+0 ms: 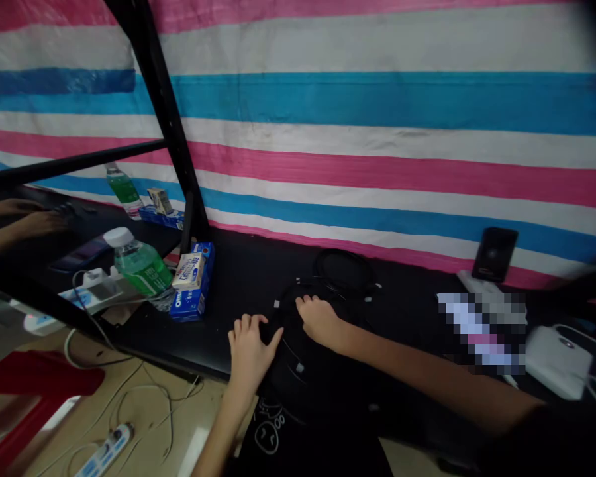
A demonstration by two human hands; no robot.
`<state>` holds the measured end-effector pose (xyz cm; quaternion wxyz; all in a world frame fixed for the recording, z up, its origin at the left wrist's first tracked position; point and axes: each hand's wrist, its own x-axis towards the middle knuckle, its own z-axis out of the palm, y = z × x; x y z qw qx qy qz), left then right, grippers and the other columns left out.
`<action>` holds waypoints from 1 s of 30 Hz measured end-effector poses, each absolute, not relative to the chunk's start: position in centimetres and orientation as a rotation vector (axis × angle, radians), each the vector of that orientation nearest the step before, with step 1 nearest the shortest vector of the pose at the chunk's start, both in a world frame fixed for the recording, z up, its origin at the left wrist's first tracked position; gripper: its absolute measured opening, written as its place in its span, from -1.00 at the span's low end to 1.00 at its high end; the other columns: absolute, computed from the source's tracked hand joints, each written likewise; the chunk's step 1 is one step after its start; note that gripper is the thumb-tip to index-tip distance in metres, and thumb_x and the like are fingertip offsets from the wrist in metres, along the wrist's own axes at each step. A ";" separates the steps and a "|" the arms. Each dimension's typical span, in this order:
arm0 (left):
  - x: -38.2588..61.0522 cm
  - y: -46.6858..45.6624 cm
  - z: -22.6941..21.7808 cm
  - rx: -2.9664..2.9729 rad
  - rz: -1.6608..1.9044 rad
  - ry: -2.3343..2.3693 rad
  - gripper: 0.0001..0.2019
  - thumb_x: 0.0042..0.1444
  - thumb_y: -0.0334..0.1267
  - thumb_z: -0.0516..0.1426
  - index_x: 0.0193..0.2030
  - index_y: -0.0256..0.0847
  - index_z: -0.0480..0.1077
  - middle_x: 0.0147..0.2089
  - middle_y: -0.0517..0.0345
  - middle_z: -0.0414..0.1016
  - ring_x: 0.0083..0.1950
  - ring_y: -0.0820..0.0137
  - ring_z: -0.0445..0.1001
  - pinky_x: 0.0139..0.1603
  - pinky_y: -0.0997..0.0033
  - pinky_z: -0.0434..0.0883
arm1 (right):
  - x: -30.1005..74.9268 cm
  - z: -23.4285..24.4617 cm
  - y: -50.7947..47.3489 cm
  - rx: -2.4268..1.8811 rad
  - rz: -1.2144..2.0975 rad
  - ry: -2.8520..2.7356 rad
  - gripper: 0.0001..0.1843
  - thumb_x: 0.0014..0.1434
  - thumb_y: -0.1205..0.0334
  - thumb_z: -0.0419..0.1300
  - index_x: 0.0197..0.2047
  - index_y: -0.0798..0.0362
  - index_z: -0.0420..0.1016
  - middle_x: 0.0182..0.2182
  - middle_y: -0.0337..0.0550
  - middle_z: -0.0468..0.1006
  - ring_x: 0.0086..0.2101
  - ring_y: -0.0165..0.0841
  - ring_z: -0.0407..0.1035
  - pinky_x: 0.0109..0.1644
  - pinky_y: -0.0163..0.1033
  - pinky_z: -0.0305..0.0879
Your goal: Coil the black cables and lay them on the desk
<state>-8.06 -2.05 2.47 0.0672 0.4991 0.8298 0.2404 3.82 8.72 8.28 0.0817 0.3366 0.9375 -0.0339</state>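
Note:
My left hand (248, 351) rests near the front of the black tabletop, thumb spread from slightly bent fingers, with nothing visible in its grasp. Just right of it, my right hand (320, 323) has its fingers curled down on a black cable (289, 286); the exact grip is hard to see against the dark surface. Behind the right hand lies a coiled black cable (345, 255) with light-coloured plugs (368, 299) at its ends. Another pale connector (300, 367) lies below, between my forearms.
To the left are a blue Oreo box (189, 307) with a small carton (189, 270) on it, a green-drink bottle (142, 265) and a power strip (87, 298). On the right stand a phone (495, 254) and a white box-shaped device (559, 361). A black metal post (171, 126) rises at left.

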 end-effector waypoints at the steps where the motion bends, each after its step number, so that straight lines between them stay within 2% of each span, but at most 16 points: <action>1: -7.7 -2.0 2.2 1.503 0.745 2.506 -0.71 0.13 -0.04 0.00 -0.24 -0.19 0.39 -0.20 0.01 0.36 -0.12 0.16 0.30 -0.14 0.15 0.23 | 4.1 8.0 8.9 0.978 -0.139 2.822 -0.67 0.00 0.50 0.16 -0.11 0.31 0.47 -0.19 0.24 0.53 -0.18 -0.06 0.45 -0.21 -0.14 0.34; 3: -6.9 -1.8 2.1 1.511 0.763 2.497 -0.69 0.18 -0.08 -0.07 -0.31 -0.18 0.41 -0.21 0.01 0.36 -0.13 0.17 0.28 -0.13 0.15 0.21 | 4.6 7.5 9.2 0.937 -0.387 2.846 -0.78 0.09 0.46 0.07 -0.22 0.21 0.51 -0.29 0.09 0.57 -0.26 -0.17 0.47 -0.23 -0.20 0.33; 4: -6.6 -1.8 2.1 1.521 0.759 2.474 -0.69 0.20 -0.12 -0.09 -0.32 -0.19 0.41 -0.21 0.00 0.36 -0.13 0.17 0.28 -0.14 0.15 0.21 | 4.8 7.3 9.3 0.930 -0.594 2.832 -0.77 0.14 0.43 0.02 -0.27 0.16 0.51 -0.35 0.00 0.57 -0.31 -0.24 0.48 -0.25 -0.24 0.32; 6: -6.2 -1.7 2.3 1.552 0.746 2.392 -0.73 0.18 -0.22 -0.08 -0.25 -0.19 0.43 -0.18 -0.03 0.37 -0.11 0.16 0.27 -0.14 0.14 0.20 | 5.0 6.9 9.2 0.942 -1.013 2.751 -0.76 0.18 0.36 -0.01 -0.28 0.12 0.49 -0.43 -0.13 0.56 -0.42 -0.35 0.46 -0.33 -0.31 0.30; 7: -6.1 -1.7 2.3 1.568 0.743 2.346 -0.75 0.15 -0.29 -0.06 -0.19 -0.20 0.42 -0.16 -0.03 0.37 -0.10 0.17 0.27 -0.14 0.15 0.20 | 5.1 6.8 8.9 0.945 -1.150 2.723 -0.80 0.17 0.31 0.03 -0.25 0.10 0.48 -0.45 -0.17 0.55 -0.45 -0.38 0.45 -0.36 -0.33 0.28; 8: -6.0 -1.7 2.3 1.581 0.742 2.306 -0.74 0.11 -0.37 -0.05 -0.15 -0.20 0.41 -0.15 -0.03 0.38 -0.10 0.17 0.26 -0.14 0.16 0.20 | 5.1 6.6 8.6 0.946 -1.225 2.720 -0.82 0.13 0.25 0.10 -0.21 0.10 0.46 -0.45 -0.20 0.54 -0.46 -0.39 0.43 -0.38 -0.34 0.27; 10: -6.1 -1.8 2.2 1.609 0.750 2.240 -0.64 0.02 -0.49 -0.05 -0.08 -0.16 0.39 -0.13 0.01 0.39 -0.09 0.20 0.26 -0.14 0.20 0.20 | 5.3 6.2 7.7 0.953 -1.264 2.761 -0.71 0.02 0.20 0.22 -0.15 0.07 0.40 -0.44 -0.24 0.50 -0.48 -0.41 0.39 -0.41 -0.35 0.24; 12: -6.2 -2.0 2.1 1.629 0.766 2.208 -0.58 0.00 -0.53 -0.06 -0.04 -0.13 0.38 -0.12 0.05 0.40 -0.08 0.24 0.26 -0.13 0.23 0.20 | 5.7 5.7 6.8 0.921 -1.335 2.772 -0.61 -0.03 0.27 0.24 -0.09 0.06 0.33 -0.44 -0.27 0.47 -0.51 -0.44 0.36 -0.44 -0.37 0.22; 15: -6.5 -2.2 2.0 1.629 0.819 2.163 -0.62 0.06 -0.49 -0.08 -0.06 -0.12 0.39 -0.12 0.07 0.41 -0.09 0.28 0.27 -0.13 0.25 0.20 | 6.1 5.5 5.7 0.833 -1.479 2.758 -0.53 -0.04 0.40 0.17 -0.01 0.06 0.23 -0.48 -0.34 0.43 -0.55 -0.46 0.32 -0.46 -0.38 0.20; 17: -6.5 -2.3 2.1 1.608 0.842 2.155 -0.67 0.10 -0.44 -0.08 -0.10 -0.12 0.41 -0.14 0.07 0.42 -0.11 0.27 0.27 -0.14 0.24 0.20 | 6.2 6.3 5.3 0.843 -1.461 2.818 -0.54 -0.01 0.43 0.12 0.00 0.03 0.23 -0.49 -0.35 0.42 -0.56 -0.46 0.30 -0.45 -0.37 0.20; 20: -5.9 -2.2 2.2 1.578 0.849 2.207 -0.71 0.11 -0.24 0.00 -0.03 -0.14 0.37 -0.12 0.04 0.40 -0.09 0.22 0.27 -0.12 0.18 0.20 | 6.2 10.0 5.4 0.875 -1.390 2.938 -0.62 0.04 0.42 0.08 -0.04 -0.01 0.28 -0.53 -0.37 0.39 -0.60 -0.49 0.24 -0.52 -0.40 0.14; 22: -5.3 -1.9 2.1 1.573 0.841 2.276 -0.63 0.08 -0.14 0.06 0.03 -0.15 0.33 -0.10 0.00 0.39 -0.07 0.17 0.26 -0.10 0.14 0.19 | 6.4 13.7 5.9 0.906 -1.337 3.031 -0.69 0.06 0.41 0.09 -0.11 -0.03 0.33 -0.66 -0.45 0.25 -0.67 -0.52 0.14 -0.60 -0.42 0.03; 26: -4.8 -1.2 1.9 1.562 0.867 2.326 -0.71 0.17 -0.19 -0.04 -0.03 -0.14 0.36 -0.11 0.00 0.40 -0.09 0.17 0.26 -0.12 0.14 0.18 | 7.9 21.7 7.9 1.076 -1.106 3.435 -0.90 0.06 0.32 0.21 -0.29 0.01 0.39 -0.71 -0.49 0.12 -0.74 -0.64 -0.05 -0.66 -0.45 -0.10; 28: -4.9 -1.0 2.0 1.504 0.975 2.277 -0.73 0.19 -0.19 -0.08 -0.14 -0.12 0.41 -0.17 0.03 0.42 -0.12 0.19 0.27 -0.13 0.15 0.16 | 9.1 25.2 9.4 1.256 -0.951 3.547 -0.88 0.06 0.26 0.24 -0.31 0.05 0.40 -0.70 -0.49 0.14 -0.73 -0.68 -0.07 -0.64 -0.46 -0.13; 30: -5.2 -0.9 2.0 1.430 1.082 2.220 -0.74 0.19 -0.16 -0.07 -0.24 -0.13 0.41 -0.26 0.06 0.42 -0.15 0.19 0.27 -0.12 0.14 0.15 | 10.6 28.0 11.2 1.555 -0.751 3.594 -0.79 0.02 0.17 0.26 -0.27 0.07 0.42 -0.65 -0.47 0.22 -0.72 -0.73 -0.04 -0.60 -0.45 -0.13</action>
